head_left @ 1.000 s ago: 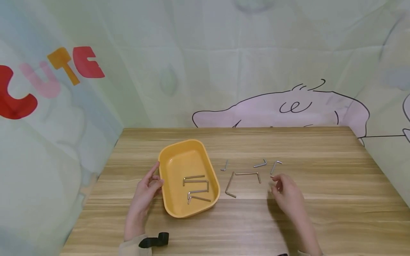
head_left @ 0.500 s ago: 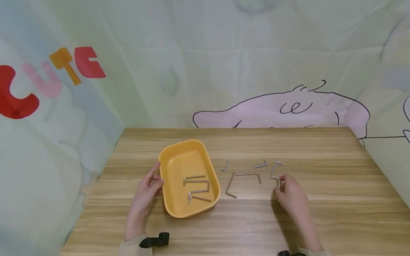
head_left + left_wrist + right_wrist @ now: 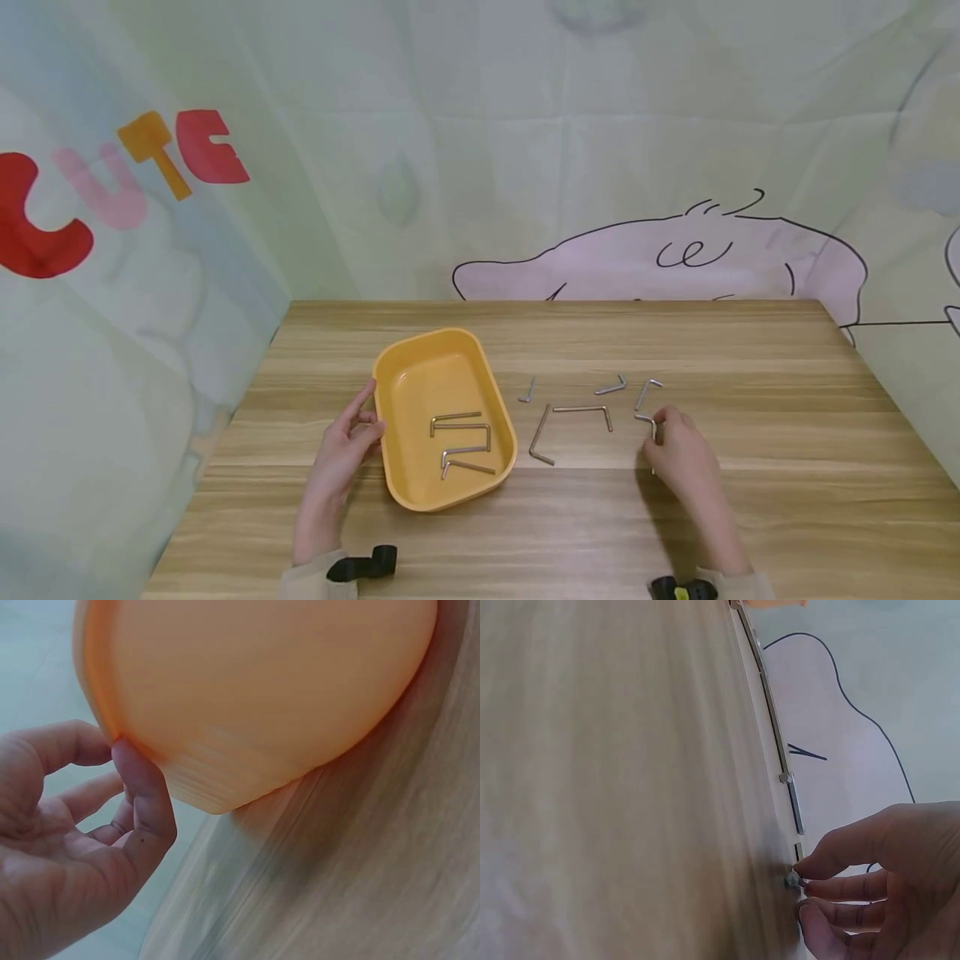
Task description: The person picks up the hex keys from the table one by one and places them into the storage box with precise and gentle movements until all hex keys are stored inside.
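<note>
My left hand (image 3: 337, 457) pinches the left rim of a yellow tray (image 3: 423, 383) between thumb and fingers; the left wrist view shows the thumb pressed against the tray's wall (image 3: 255, 697). Inside lie several L-shaped hex keys (image 3: 463, 426), toward its near end. To the right, my right hand (image 3: 686, 457) pinches a small silver hex key (image 3: 643, 417) low over the table. Its short arm pokes out past the fingertips, while the hand covers part of the long arm. In the right wrist view, thumb and fingers meet at the key's end (image 3: 793, 880).
Between tray and right hand, two longer bronze-toned hex keys (image 3: 577, 408) lie on the wooden table (image 3: 570, 533). Smaller silver ones (image 3: 611, 389) are farther back, one (image 3: 642, 395) just beyond the held key. A printed cloth backdrop (image 3: 510, 150) rises behind the table.
My right hand has shifted slightly to the right, and more of the small hex key shows at its fingertips. The left hand and tray stay where they were.
</note>
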The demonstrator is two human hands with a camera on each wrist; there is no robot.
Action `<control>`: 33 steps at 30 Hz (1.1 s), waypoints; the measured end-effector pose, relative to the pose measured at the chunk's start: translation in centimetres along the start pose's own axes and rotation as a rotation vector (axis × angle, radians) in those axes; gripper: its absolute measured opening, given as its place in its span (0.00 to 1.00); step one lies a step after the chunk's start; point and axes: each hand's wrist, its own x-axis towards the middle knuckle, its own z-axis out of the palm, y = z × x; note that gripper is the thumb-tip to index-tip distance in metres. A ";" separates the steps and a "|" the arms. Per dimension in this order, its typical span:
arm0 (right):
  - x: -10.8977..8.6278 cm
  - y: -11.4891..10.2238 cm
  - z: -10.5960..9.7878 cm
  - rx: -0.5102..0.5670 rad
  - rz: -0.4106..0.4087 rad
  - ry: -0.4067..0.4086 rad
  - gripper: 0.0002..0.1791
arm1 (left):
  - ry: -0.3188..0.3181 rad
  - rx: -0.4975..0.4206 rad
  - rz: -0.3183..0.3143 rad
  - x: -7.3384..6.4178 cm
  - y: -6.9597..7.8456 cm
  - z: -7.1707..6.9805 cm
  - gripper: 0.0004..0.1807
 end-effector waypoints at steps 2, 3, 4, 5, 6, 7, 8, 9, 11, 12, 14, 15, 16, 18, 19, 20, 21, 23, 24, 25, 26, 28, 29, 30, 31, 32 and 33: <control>0.1 -0.1 0.0 0.007 -0.002 -0.003 0.20 | -0.001 0.000 0.005 0.0 0.0 0.0 0.35; 0.1 -0.1 0.0 0.012 -0.003 -0.005 0.20 | -0.001 0.000 0.007 0.0 0.0 0.0 0.35; 0.2 -0.2 0.0 0.015 -0.002 -0.006 0.20 | -0.002 -0.001 0.009 0.0 0.0 0.0 0.35; 0.2 -0.2 0.0 0.016 -0.002 -0.005 0.20 | -0.002 -0.001 0.008 -0.1 0.0 0.0 0.35; 0.2 -0.3 0.0 0.016 -0.002 -0.006 0.19 | -0.001 -0.002 0.009 -0.1 0.0 0.0 0.35; 0.2 -0.3 0.0 0.013 -0.003 -0.004 0.19 | -0.001 -0.002 0.009 0.0 0.0 0.0 0.35; 0.2 -0.3 0.1 0.008 -0.004 -0.003 0.18 | -0.001 -0.003 0.010 0.0 -0.1 0.0 0.35; 0.2 -0.3 0.1 0.003 -0.006 -0.001 0.18 | -0.001 -0.004 0.010 0.0 -0.1 0.0 0.35; 0.3 -0.4 0.0 -0.010 -0.012 0.003 0.17 | -0.001 -0.004 0.011 0.0 -0.1 0.0 0.35; 0.3 -0.4 0.0 -0.017 -0.016 0.002 0.17 | -0.002 -0.006 0.012 0.0 0.0 0.0 0.36; 0.3 -0.4 0.0 -0.031 -0.021 0.003 0.17 | -0.004 -0.011 0.010 0.0 0.0 0.1 0.36; 0.2 -0.5 0.0 -0.038 -0.023 0.002 0.17 | -0.005 -0.014 0.008 0.0 0.0 0.1 0.36; 0.2 -0.5 0.0 -0.045 -0.024 0.003 0.17 | -0.006 -0.015 0.009 0.0 0.0 0.1 0.36; 0.1 -0.6 0.0 -0.060 -0.027 0.003 0.17 | -0.006 -0.020 0.005 0.1 0.0 0.1 0.36; 0.1 -0.6 0.0 -0.068 -0.030 0.004 0.17 | -0.005 -0.020 0.006 0.1 0.0 0.1 0.36; 0.1 -0.6 0.0 -0.072 -0.034 0.004 0.17 | -0.003 -0.019 0.008 0.0 0.0 0.2 0.36; 0.1 -0.7 0.0 -0.077 -0.038 0.003 0.17 | -0.001 -0.019 0.008 0.1 0.0 0.2 0.36; 0.1 -0.8 0.0 -0.086 -0.044 0.000 0.17 | 0.002 -0.016 0.009 0.1 0.1 0.1 0.36; 0.1 -0.8 0.0 -0.087 -0.047 -0.003 0.17 | 0.003 -0.014 0.011 0.0 0.1 0.1 0.35; 0.1 -0.8 0.0 -0.088 -0.048 -0.006 0.17 | 0.003 -0.011 0.012 0.0 0.1 0.1 0.35; 0.2 -0.8 0.0 -0.089 -0.047 -0.009 0.17 | 0.005 -0.010 0.012 0.0 0.1 0.1 0.35; 0.2 -0.8 0.1 -0.088 -0.045 -0.014 0.17 | 0.005 -0.008 0.010 0.0 0.1 0.1 0.36; 0.3 -0.8 0.1 -0.086 -0.045 -0.017 0.17 | 0.004 -0.008 0.007 0.0 0.1 0.1 0.35; 0.3 -0.8 0.1 -0.086 -0.044 -0.017 0.18 | 0.004 -0.009 0.008 0.0 0.1 0.1 0.36; 0.3 -0.8 0.1 -0.087 -0.045 -0.016 0.18 | 0.003 -0.010 0.007 -0.1 0.1 0.1 0.36; 0.3 -0.7 0.2 -0.087 -0.048 -0.015 0.18 | 0.002 -0.012 0.006 -0.1 0.1 0.1 0.36; 0.3 -0.7 0.2 -0.085 -0.050 -0.014 0.17 | 0.000 -0.013 0.004 -0.1 0.1 0.0 0.36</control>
